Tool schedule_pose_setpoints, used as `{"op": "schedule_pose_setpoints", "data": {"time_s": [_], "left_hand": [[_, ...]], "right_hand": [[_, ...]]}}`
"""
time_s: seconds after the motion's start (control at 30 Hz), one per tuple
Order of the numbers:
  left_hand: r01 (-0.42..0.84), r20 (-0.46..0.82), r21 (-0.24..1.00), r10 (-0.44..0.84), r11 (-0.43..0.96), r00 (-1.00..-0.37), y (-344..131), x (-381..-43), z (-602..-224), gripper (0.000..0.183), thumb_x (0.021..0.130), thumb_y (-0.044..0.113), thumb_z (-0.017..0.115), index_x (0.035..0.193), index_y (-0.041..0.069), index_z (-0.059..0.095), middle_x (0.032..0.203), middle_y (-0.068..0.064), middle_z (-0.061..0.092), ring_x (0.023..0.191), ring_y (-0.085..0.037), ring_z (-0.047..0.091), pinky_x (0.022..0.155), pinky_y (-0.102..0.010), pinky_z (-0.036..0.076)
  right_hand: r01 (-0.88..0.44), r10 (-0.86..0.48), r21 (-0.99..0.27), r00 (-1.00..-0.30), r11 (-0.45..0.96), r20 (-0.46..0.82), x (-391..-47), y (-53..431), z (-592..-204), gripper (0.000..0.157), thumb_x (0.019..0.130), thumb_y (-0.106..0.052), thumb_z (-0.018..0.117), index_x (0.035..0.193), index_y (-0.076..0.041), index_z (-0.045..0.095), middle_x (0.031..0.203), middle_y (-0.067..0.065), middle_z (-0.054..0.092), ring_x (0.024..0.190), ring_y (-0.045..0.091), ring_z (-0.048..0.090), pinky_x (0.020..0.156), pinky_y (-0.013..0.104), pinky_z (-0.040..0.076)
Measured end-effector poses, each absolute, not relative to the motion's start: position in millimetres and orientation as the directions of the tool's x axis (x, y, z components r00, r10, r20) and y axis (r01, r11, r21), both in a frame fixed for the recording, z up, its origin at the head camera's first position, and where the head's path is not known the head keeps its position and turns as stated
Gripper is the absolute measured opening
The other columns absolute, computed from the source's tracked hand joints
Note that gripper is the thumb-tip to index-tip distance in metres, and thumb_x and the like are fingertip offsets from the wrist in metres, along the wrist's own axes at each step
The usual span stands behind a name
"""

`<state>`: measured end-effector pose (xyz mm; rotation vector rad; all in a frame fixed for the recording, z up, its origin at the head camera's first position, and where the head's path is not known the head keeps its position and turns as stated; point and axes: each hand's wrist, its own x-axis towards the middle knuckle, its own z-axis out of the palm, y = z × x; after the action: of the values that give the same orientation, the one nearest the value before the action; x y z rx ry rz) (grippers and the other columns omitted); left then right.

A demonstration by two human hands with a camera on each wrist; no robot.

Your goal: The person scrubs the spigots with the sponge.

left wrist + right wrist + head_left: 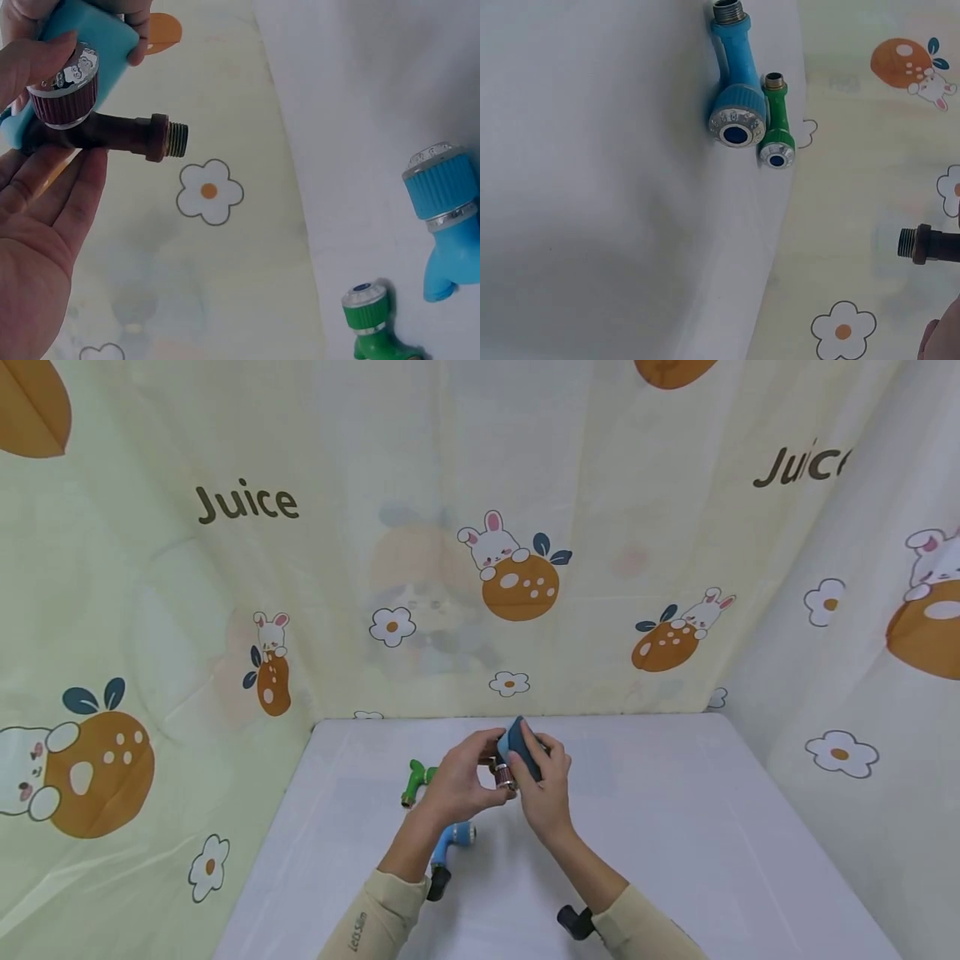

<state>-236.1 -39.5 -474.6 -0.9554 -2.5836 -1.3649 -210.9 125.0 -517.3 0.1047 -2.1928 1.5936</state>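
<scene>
My left hand (459,783) holds a dark tap (124,135) up above the table, its thumb on the ribbed maroon knob with a silver cap and its fingers under the body. The tap's threaded end points away from the palm in the left wrist view. A teal, sponge-like block (527,750) is gripped in my right hand (547,793), thumb on one face and fingers round the other side. It overlaps the tap's spout end, just behind the knob. Only a little of the right hand shows at the lower right corner of the right wrist view.
On the white table (675,827) a blue tap (453,839) lies below the left forearm, with a green tap (414,783) farther back. A black fitting (574,922) sits beside the right sleeve. Printed curtains (615,460) hang behind and at both sides.
</scene>
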Motion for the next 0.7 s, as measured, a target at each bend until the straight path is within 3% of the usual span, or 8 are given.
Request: {"op": "schedule_pose_setpoints", "data": {"time_s": [0.2,0.4,0.57,0.7], "left_hand": [[0.555,0.334,0.729,0.499,0.4,-0.799,-38.4,-235.4,-477.7,0.085,0.079,0.015,0.092,0.152,0.018,0.048,0.136,0.001,0.067,0.124,-0.016,0.066,0.108,-0.037,0.053],[0.583,0.349,0.682,0.504,0.441,-0.79,-40.4,-237.8,-479.2,0.085,0.078,0.015,0.093,0.151,0.025,0.051,0.143,0.002,0.066,0.134,-0.018,0.062,0.114,-0.048,0.047],[0.633,0.389,0.631,0.523,0.448,-0.758,-41.4,-239.2,-482.0,0.083,0.078,0.012,0.093,0.149,0.025,0.053,0.139,0.003,0.068,0.132,-0.016,0.063,0.109,-0.043,0.053],[0.654,0.407,0.638,0.543,0.406,-0.734,-41.3,-239.8,-484.1,0.081,0.078,0.007,0.092,0.148,0.021,0.053,0.138,0.004,0.068,0.131,-0.016,0.064,0.109,-0.038,0.052]], "right_hand": [[-0.241,0.196,-0.941,-0.937,0.238,0.29,-211.4,125.2,-518.0,0.054,0.106,-0.038,0.061,0.157,-0.031,0.046,0.147,0.009,0.044,0.128,0.025,0.033,0.1,0.045,0.04],[-0.09,0.181,-0.996,-0.979,0.024,0.093,-212.7,122.8,-518.0,0.055,0.106,-0.045,0.057,0.158,-0.032,0.043,0.149,0.011,0.044,0.14,0.03,0.036,0.116,0.056,0.037],[0.026,0.165,-0.992,-0.985,-0.125,-0.047,-211.2,118.9,-514.8,0.054,0.108,-0.043,0.054,0.159,-0.03,0.042,0.155,0.013,0.038,0.151,0.032,0.026,0.127,0.058,0.02],[0.054,0.156,-0.988,-0.985,-0.148,-0.077,-209.7,117.3,-512.7,0.053,0.109,-0.041,0.053,0.16,-0.03,0.042,0.158,0.013,0.036,0.152,0.032,0.023,0.128,0.059,0.016]]}}
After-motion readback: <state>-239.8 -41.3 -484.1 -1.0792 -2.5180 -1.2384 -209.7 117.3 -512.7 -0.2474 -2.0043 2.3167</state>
